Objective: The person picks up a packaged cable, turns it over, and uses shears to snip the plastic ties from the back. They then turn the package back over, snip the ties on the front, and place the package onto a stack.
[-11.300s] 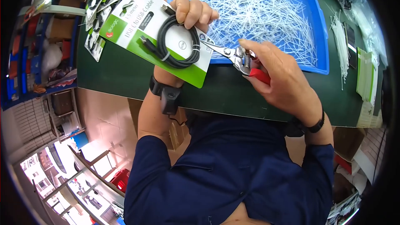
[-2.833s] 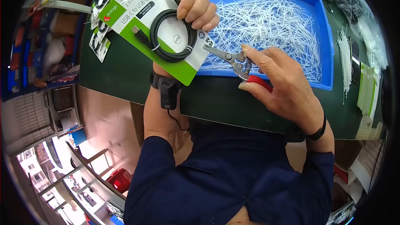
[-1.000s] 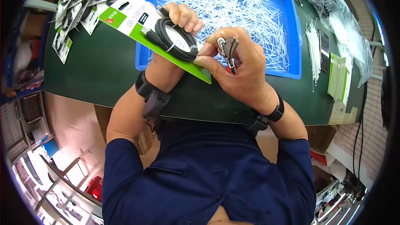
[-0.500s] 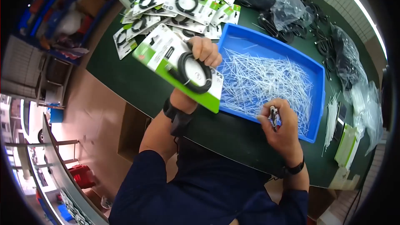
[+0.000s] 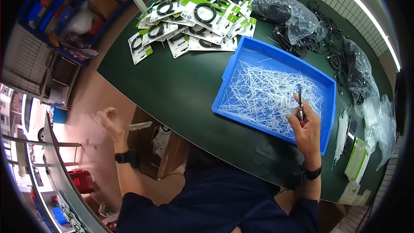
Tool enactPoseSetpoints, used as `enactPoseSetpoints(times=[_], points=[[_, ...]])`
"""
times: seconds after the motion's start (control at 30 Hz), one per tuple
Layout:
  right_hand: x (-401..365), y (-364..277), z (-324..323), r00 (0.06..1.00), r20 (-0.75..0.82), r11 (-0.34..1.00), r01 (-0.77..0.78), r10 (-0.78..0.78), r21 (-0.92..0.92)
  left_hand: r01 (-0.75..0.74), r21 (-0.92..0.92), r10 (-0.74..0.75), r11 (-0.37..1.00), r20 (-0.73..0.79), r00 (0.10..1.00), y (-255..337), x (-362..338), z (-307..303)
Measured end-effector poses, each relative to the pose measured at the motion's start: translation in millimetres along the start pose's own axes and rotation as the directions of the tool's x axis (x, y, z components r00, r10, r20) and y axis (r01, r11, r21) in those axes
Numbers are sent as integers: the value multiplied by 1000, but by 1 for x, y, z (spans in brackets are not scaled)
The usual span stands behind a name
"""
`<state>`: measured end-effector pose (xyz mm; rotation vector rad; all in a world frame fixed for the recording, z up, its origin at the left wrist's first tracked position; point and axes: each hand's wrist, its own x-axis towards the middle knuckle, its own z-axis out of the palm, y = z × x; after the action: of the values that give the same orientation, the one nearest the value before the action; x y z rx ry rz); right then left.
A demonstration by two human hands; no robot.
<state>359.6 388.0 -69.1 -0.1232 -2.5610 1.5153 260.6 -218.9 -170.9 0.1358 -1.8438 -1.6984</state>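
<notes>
Holding left hand [image 5: 113, 123] half-open, empty; gripping red-handled metal cutters [image 5: 300, 102] in curled right hand [image 5: 308, 131], possibly risking a drop by loosening

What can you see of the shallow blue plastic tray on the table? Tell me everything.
The blue rectangular tray looks plastic, with low walls. It lies flat on the dark green tabletop, its long sides slanting down rightward. Thin white strips are strewn across its floor, leaving it mostly bare along the far wall. The right hand, gripping red-handled metal cutters, is over its right part; contact is unclear.
</notes>
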Motion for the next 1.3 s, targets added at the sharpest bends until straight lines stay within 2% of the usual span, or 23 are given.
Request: enactPoseSetpoints(times=[0.07,0.1,0.13,0.17,0.23,0.3,0.37,0.43,0.5,0.53,0.6,0.63,0.7,0.73,0.83,0.9,1.0,1.03,1.1,1.13,1.17,1.27,1.3], points=[[1,-1,0,1000,2,1000,6,-6,-6,32,95,-7,995,-254,967,12,3,8],[2,-3,0,1000,14,1000,-20,21,-20,31,94,-6,995,-254,967,18,6,19],[3,-5,-1,999,23,998,-49,49,-34,-105,234,130,967,-97,987,24,11,40],[3,-5,-2,996,30,996,-79,80,-50,-254,345,242,904,79,967,30,16,63],[2,-6,-3,997,15,994,-80,82,-79,-251,257,203,933,200,959,49,25,121],[1,-5,-5,997,-4,989,-74,74,-131,-374,290,269,881,344,899,61,36,177],[2,3,-8,999,-8,987,-51,50,-152,-539,340,351,771,479,805,85,40,236],[3,11,-10,1000,-5,982,6,-7,-191,-827,279,583,489,600,547,83,53,285],[4,14,-12,1000,-16,980,-24,21,-197,-895,269,575,357,691,437,75,66,329],[5,15,-12,999,-19,978,-46,43,-205,-897,258,576,358,696,430,67,74,348],[6,17,-13,997,-26,974,-72,68,-216,-954,289,583,75,764,277,47,89,380],[6,18,-13,991,-29,991,-129,128,-42,-956,283,584,79,764,274,37,95,392],[5,18,-13,970,-4,925,-230,242,303,-961,273,522,43,814,254,19,106,408],[5,18,-15,969,-7,924,-235,248,301,-963,267,489,25,838,245,12,110,412],[7,14,-21,986,45,981,-164,160,99,-961,254,498,105,823,272,8,115,414],[9,12,-23,986,56,986,-158,155,56,-960,245,499,138,820,281,16,114,415],[10,12,-22,987,88,990,-134,137,-38,-912,140,579,387,733,358,30,114,411],[9,14,-20,994,73,994,-74,80,-81,-912,139,578,385,734,356,41,111,408],[6,17,-16,998,50,984,39,-31,-173,-843,211,568,495,655,498,76,97,401],[4,16,-15,999,47,984,33,-25,-173,-800,241,554,550,611,565,91,87,398],[3,15,-15,998,39,976,61,-54,-208,-799,235,552,553,615,563,105,74,394],[1,7,-14,996,21,956,90,-87,-279,-404,7,320,915,598,735,137,26,382],[0,-1,-15,995,27,960,97,-93,-263,-391,6,306,920,612,729,141,10,379]])
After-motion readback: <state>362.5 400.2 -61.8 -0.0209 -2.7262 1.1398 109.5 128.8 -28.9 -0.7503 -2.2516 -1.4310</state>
